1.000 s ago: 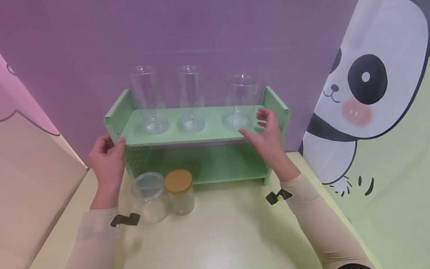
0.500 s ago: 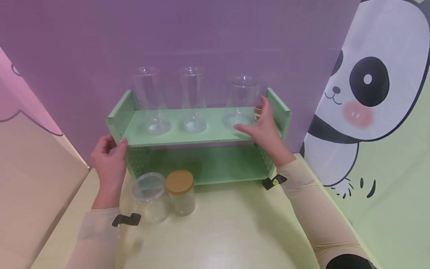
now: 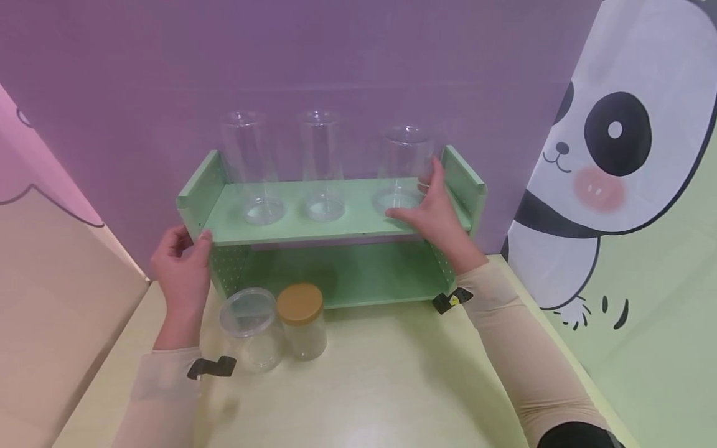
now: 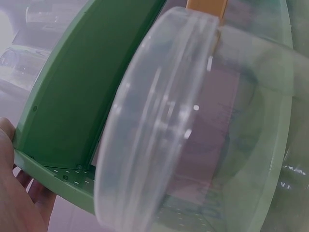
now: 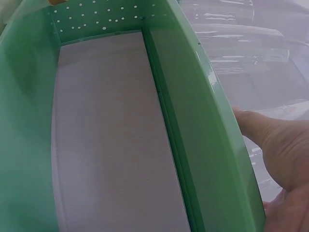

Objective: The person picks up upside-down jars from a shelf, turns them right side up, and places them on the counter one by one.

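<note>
The wide, clear cylindrical jar [image 3: 399, 163] stands upright on the top board of a light-green two-tier shelf [image 3: 358, 204], near its right end. The right hand [image 3: 439, 218] grips it from the right — the fingers curve round its far side and the thumb reaches across the front, low down by the base. How firmly it is held cannot be told, and in the right wrist view most of the fingers are hidden behind the green board.

The left hand [image 3: 182, 267] holds the shelf's left side panel, thumb in front at the edge of the top board and fingers behind.

On the same board, left of the jar and apart from it, stand a slim, tall clear cylinder [image 3: 321, 158] in the middle and a broader, tall clear cylinder [image 3: 246, 158] near the left end.

Below, on the pale wooden table [image 3: 381, 386] before the shelf, a clear jar with a translucent lid [image 3: 251, 326] stands just beside a smaller clear jar with an orange-brown lid [image 3: 300, 305]. The translucent lid looms large in the left wrist view.

Behind rises a plain purple wall [image 3: 358, 56] — a cartoon panda [image 3: 594, 143] decorates the surface to its right.
</note>
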The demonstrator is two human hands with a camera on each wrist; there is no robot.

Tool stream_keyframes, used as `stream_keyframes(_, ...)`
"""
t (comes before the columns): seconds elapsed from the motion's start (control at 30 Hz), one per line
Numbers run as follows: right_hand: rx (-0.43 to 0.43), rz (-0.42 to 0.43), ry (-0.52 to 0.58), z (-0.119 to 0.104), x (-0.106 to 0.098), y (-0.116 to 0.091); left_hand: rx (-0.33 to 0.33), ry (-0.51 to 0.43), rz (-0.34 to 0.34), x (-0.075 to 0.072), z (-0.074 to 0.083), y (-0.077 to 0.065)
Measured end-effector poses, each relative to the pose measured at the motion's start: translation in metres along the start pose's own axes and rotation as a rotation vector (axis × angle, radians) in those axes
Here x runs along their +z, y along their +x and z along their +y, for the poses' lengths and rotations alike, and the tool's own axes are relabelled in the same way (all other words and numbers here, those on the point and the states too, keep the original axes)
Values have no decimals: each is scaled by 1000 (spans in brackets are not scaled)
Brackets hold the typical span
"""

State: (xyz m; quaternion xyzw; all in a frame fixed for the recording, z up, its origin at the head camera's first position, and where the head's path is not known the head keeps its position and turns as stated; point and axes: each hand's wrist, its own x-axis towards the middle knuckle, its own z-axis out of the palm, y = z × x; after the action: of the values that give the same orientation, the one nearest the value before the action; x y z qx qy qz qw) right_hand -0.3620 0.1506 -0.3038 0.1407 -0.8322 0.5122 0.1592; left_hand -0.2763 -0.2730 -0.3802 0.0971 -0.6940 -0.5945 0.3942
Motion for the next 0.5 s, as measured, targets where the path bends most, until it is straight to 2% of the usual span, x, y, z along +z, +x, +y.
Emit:
stream_keyframes(0.27,17,6,-22,1,2,0,7,9,-3,-1,-1,0)
stream_keyframes(0.5,1,14,-23,3,1,-2,40,12,4,-1,-3,0)
